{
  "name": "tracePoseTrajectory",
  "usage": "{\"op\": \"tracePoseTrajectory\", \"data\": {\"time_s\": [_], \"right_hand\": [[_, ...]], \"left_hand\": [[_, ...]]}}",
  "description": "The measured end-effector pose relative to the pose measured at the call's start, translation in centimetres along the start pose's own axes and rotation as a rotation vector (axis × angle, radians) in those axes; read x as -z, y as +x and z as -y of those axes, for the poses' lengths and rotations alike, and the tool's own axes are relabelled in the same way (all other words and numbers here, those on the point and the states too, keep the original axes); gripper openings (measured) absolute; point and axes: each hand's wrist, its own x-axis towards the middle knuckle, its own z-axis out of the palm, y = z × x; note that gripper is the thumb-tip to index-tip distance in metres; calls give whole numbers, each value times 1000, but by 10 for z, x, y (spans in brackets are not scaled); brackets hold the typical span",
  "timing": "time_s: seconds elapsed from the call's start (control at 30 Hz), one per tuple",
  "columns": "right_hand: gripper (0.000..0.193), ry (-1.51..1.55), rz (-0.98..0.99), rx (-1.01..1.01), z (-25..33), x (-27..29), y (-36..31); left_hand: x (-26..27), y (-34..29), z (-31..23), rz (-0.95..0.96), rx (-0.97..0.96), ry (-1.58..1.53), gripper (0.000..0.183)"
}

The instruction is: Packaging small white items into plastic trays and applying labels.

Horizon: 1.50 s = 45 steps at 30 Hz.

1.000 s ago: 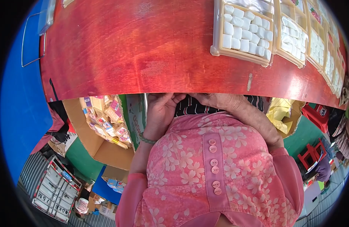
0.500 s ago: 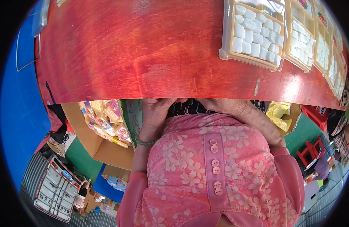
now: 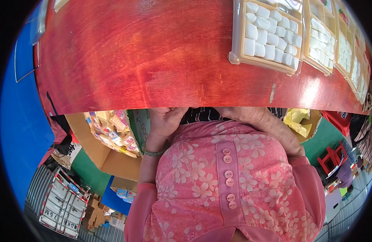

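Note:
My left hand (image 3: 166, 121), a green bead bracelet (image 3: 153, 153) at its wrist, is in front of my lap by the near edge of the red table (image 3: 153, 60). Part of it shows, but the table edge covers its fingertips. My right hand (image 3: 238, 113) lies close by on the right, with its fingers hidden under the same edge. Whether either hand holds something cannot be seen. Behind the hands is dark striped cloth (image 3: 200, 115). On the table at the right stands a clear-lidded tray (image 3: 239, 60) with white marshmallow-like pieces (image 3: 270, 38).
More such trays (image 3: 321, 69) run along the right. A cardboard box (image 3: 87, 139) of small packaged pieces (image 3: 115, 131) stands left of my lap; another box with yellow wrapping (image 3: 297, 123) is at the right. Farther off are a red stool (image 3: 333, 159) and a white truck (image 3: 60, 205).
The view has shifted slightly, so the table and trays sit a little differently. My left hand has turned slightly at the table edge; my right hand stays almost where it was.

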Motion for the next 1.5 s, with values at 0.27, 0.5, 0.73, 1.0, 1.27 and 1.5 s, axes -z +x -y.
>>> {"op": "tracePoseTrajectory", "data": {"time_s": [0.27, 0.5, 0.73, 1.0, 1.27, 1.5], "right_hand": [[27, -60, 78, 27, -13, 28, 4], [22, 35, -97, -25, -13, 25, 3], [32, 870, -154, -274, -19, 35, 11], [33, 537, -95, -154, -19, 34, 6], [32, 551, -27, -102, -24, 49, 15], [21, 683, -27, -192, -25, 55, 21]], "left_hand": [[-21, -2, -27, -87, 41, 14, 4], [-24, -3, -41, -106, 68, -23, 6], [-25, -3, -42, -60, 12, 40, 9], [-23, -1, -38, 10, -134, 172, 9], [-26, 0, -44, -27, -145, 273, 9], [-27, -3, -45, 0, -133, 391, 11]]}}
